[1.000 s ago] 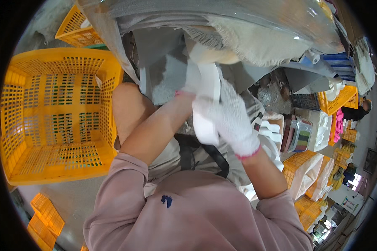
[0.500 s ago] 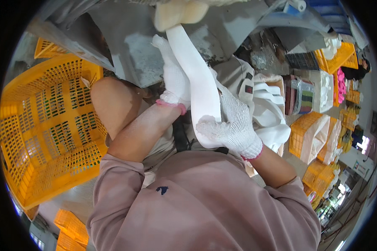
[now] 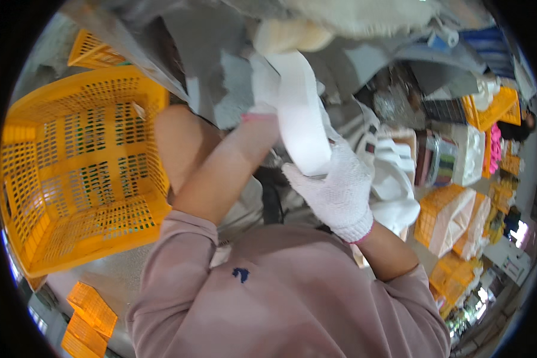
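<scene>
A long, curved white piece that looks like a shoe sole [image 3: 304, 119] is held out in front of me, its far end up against a cream-coloured rounded wheel [image 3: 292, 37]. My left hand [image 3: 264, 83], in a white knit glove with a pink cuff, grips it from the left side; the piece hides part of its fingers. Gloved the same way, my right hand [image 3: 343, 188] closes around the near end, thumb on the left and fingers behind.
A large yellow slotted crate [image 3: 89, 173] stands to my left. Several white pieces [image 3: 391, 185] are heaped close on my right. Farther right are yellow crates with liners [image 3: 441, 218] and a clear bin [image 3: 438, 158]. Grey sheeting [image 3: 209, 36] surrounds the wheel.
The white sole has turned so its edge shows more, and its near end has risen. My right hand has shifted its grip at that end; my left hand has moved farther behind the piece.
</scene>
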`<state>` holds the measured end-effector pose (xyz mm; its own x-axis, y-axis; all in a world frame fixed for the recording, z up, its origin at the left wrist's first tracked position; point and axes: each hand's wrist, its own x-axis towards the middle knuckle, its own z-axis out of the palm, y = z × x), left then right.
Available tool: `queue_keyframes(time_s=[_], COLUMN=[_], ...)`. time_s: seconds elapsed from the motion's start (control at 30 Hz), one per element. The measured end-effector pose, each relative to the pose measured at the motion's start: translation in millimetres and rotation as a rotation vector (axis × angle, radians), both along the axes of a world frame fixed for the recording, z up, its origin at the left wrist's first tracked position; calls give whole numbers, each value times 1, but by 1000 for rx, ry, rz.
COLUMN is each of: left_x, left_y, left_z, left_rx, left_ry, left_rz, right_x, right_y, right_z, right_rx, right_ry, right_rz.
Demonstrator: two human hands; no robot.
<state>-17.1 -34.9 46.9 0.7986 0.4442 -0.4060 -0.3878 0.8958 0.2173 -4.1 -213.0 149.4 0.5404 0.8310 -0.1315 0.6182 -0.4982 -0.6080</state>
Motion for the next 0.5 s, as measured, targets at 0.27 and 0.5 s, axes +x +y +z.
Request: queue_keyframes(time_s=[0.27,0.5], left_x=[22,18], left_y=[57,25], left_z=[-37,-30], left_rx=[355,244], left_ry=[142,-23], left_rz=[139,249], right_x=[45,45], right_y=[108,101], right_z=[14,-21], right_rx=[130,235], right_ry=[-233,-337], right_rz=[61,-49])
